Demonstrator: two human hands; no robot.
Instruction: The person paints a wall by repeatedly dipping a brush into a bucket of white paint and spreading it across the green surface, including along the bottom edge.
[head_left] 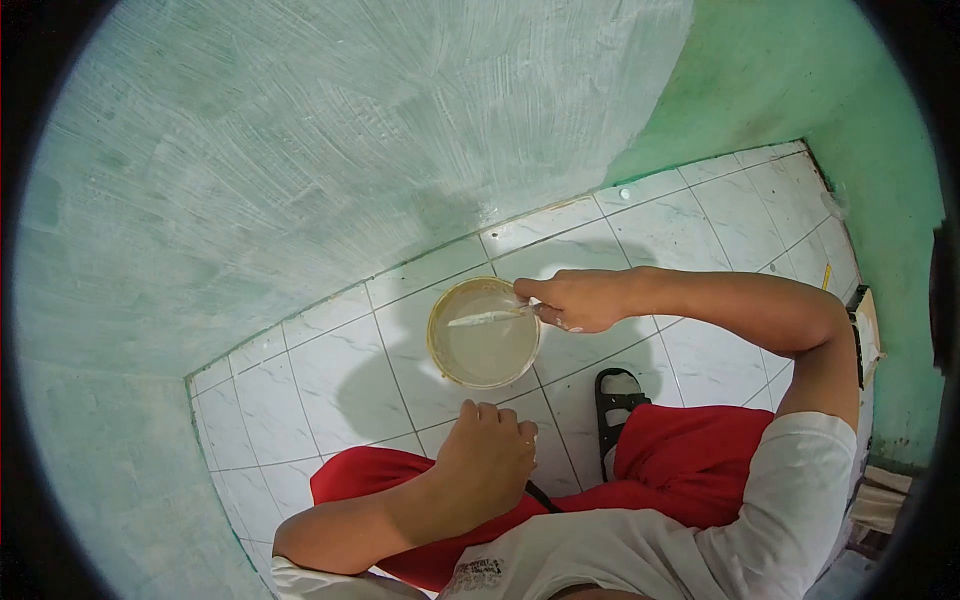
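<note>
A round bucket [470,362] with a yellowish rim stands on the tiled floor, holding pale whitish paint. My right hand [580,300], with white smears on its fingers, grips a paintbrush [486,318] at the bucket's right rim. The brush lies sideways over the paint, its bristles coated white and seen nearly edge-on. Lower down, my left hand [487,450] is closed, back of the hand up, in front of my red-clad knee. Its curled fingers hide whatever may be inside.
The green wall [350,130] ahead carries streaky white brushwork; its right part [750,80] is plain green. White tiles [330,390] cover the floor. My sandalled foot [620,400] stands right of the bucket. A small white cap-like thing [625,193] lies near the wall.
</note>
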